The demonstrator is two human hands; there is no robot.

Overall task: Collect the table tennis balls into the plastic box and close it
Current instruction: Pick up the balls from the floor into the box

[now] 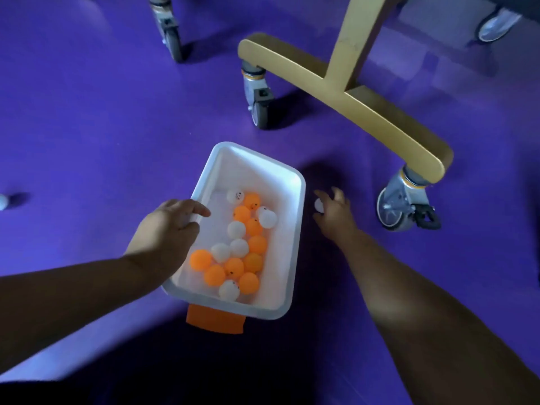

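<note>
- Head view: right hand [333, 213] has fingers curled round a ball [319, 206] on the floor [87, 141].
- Box [301, 197] lies just left of them, long axis pointing away; left hand [169, 226] grips its rim.

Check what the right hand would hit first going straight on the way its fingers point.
The white ball: the right hand has its fingers curled round it, just right of the plastic box. Whether it touches the floor is unclear.
</note>
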